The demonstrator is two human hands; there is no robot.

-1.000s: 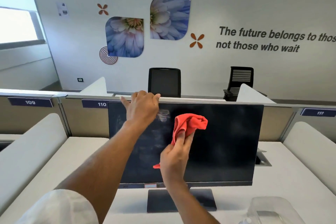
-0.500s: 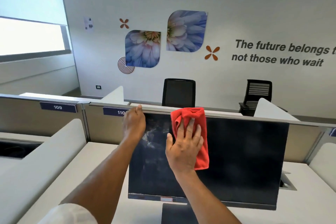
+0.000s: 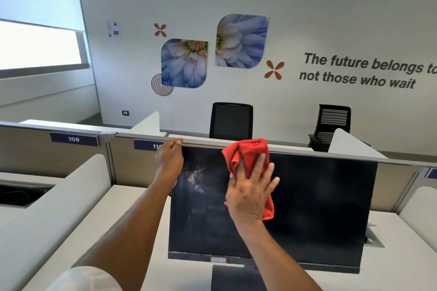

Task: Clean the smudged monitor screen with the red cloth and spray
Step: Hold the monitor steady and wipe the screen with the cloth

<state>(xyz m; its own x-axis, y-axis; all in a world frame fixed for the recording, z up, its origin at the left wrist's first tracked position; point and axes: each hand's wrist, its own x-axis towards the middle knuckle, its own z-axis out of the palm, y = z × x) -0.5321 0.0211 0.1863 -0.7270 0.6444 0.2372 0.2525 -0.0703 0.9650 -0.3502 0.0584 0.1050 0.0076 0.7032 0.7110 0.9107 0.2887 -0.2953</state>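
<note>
The right hand [image 3: 251,192] presses the soft crumpled red cloth [image 3: 248,160] flat on the dark glossy monitor [image 3: 319,208], near its top edge. The left hand [image 3: 169,163] grips the top left corner beside whitish smudges [image 3: 196,179].

Soft red cloth [image 3: 250,160], smudgy glossy screen [image 3: 307,208]
</note>
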